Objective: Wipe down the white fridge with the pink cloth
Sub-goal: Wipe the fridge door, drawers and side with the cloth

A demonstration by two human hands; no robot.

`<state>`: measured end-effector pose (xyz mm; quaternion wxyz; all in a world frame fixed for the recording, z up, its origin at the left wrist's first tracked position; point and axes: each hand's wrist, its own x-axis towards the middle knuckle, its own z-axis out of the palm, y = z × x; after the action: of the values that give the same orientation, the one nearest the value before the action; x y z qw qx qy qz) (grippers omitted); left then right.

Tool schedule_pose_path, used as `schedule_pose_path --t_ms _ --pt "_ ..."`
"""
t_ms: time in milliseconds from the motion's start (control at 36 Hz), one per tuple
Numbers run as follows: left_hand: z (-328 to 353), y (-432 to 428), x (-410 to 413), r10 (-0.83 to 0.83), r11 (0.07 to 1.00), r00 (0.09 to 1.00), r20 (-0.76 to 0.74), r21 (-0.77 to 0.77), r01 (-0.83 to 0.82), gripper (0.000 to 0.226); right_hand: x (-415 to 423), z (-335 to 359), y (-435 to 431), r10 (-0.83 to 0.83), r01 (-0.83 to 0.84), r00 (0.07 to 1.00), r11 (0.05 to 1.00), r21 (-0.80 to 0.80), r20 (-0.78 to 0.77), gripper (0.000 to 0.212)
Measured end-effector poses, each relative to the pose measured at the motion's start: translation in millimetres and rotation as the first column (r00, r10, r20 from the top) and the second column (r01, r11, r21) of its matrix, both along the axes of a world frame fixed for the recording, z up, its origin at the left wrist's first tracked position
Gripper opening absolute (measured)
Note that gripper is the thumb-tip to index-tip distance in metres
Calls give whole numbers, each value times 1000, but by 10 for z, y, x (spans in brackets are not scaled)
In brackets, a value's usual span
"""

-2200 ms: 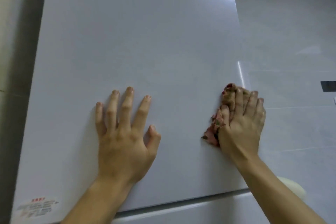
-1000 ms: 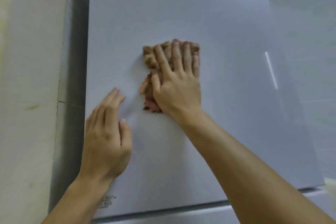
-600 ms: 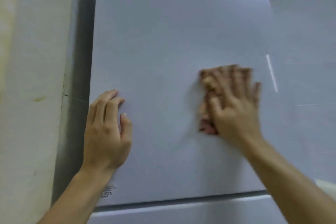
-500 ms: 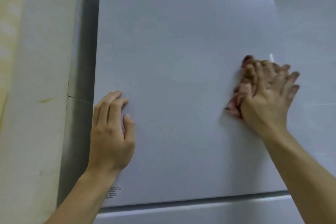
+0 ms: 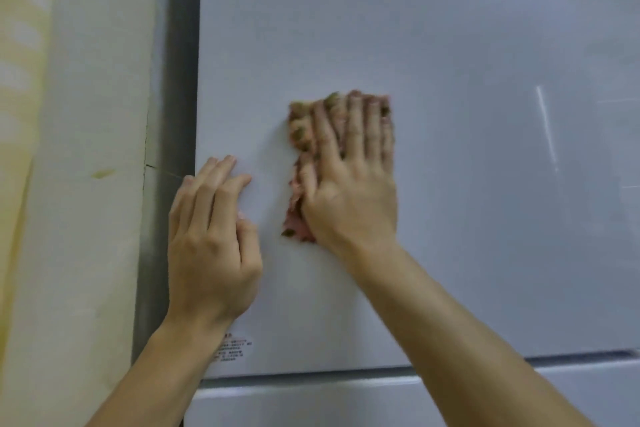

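The white fridge (image 5: 433, 45) fills most of the view, its upper door facing me. My right hand (image 5: 349, 177) lies flat on the door with straight fingers, pressing the pink cloth (image 5: 299, 130) against it. The cloth is patterned with green specks and shows at the left of the hand and past the fingertips. My left hand (image 5: 211, 236) rests against the door near its left edge, fingers straight and close together, a short gap left of the cloth.
A cream wall (image 5: 76, 184) stands left of the fridge, with a dark gap (image 5: 166, 114) between them. A small printed label (image 5: 232, 350) sits low on the door. The seam to the lower door (image 5: 346, 381) runs across the bottom. A grey tiled wall (image 5: 609, 80) is on the right.
My right hand has swept the cloth from the door's right edge back left to the middle left of the door. My left hand has stayed by the left edge.
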<state>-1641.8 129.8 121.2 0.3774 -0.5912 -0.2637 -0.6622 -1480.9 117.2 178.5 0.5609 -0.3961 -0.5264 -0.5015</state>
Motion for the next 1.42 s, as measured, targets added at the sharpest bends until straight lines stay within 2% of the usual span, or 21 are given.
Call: schedule_pose_path --t_ms 83,139,222,306,389,444,528,639,694,833,972,1083,1139,1194,1306,1389,1417 --pt "-68 14 -79 1 1000 998 67 4 -1 47 -316 -318 49 20 -11 983 999 -53 183 65" --pt "-87 19 -135 7 1000 997 81 -22 -5 49 -380 -463 72 48 -37 967 998 -51 251 61" --pt "-119 52 -195 50 997 997 58 -59 -47 50 -291 -486 76 83 -79 953 997 -26 292 56" --pt "-134 59 -204 18 996 998 55 -85 -14 47 -105 -452 61 74 -72 955 997 -18 287 54" --pt "-128 38 -184 -20 993 998 57 -114 27 45 240 -376 -3 -31 35 985 999 -21 170 55" --pt "-134 51 -190 -24 991 998 54 -130 31 44 562 -324 -76 -80 80 996 997 -13 -35 58" --pt "-133 77 -191 -37 991 998 51 -124 44 45 941 -291 -179 -100 79 944 994 -77 -315 63" --pt "-152 123 -191 -61 994 997 52 -88 66 44 830 -186 -200 -101 38 868 990 -138 -485 68" --pt "-154 143 -193 -80 993 995 51 -83 84 45 614 -57 -179 -99 43 858 991 -123 -504 68" --pt "-164 149 -199 -143 984 989 37 -98 146 47 18 236 -44 -80 73 952 997 -35 -296 67" --pt "-170 126 -187 -279 954 959 57 -95 283 54 -422 199 -3 -45 44 999 998 -38 -28 66" --pt "-182 92 -226 -428 899 898 102 -58 435 63 -706 -189 82 55 -48 963 998 -30 264 58" --pt "-216 92 -265 -428 897 897 111 -72 437 65 -774 -468 90 35 1 935 995 -99 354 58" --pt "-275 88 -285 -427 893 898 103 -106 437 64 -760 -708 85 39 11 922 992 -127 385 58" --pt "-380 49 -227 -388 909 920 54 -142 391 58 -349 -1008 -34 116 -81 923 991 -110 366 55" --pt "-401 14 -173 -280 940 959 52 -190 285 59 405 -1172 -210 49 -32 963 997 -68 265 56" --pt "-401 14 -156 -232 951 972 49 -201 237 60 695 -1216 -284 24 -13 982 998 -60 187 56"
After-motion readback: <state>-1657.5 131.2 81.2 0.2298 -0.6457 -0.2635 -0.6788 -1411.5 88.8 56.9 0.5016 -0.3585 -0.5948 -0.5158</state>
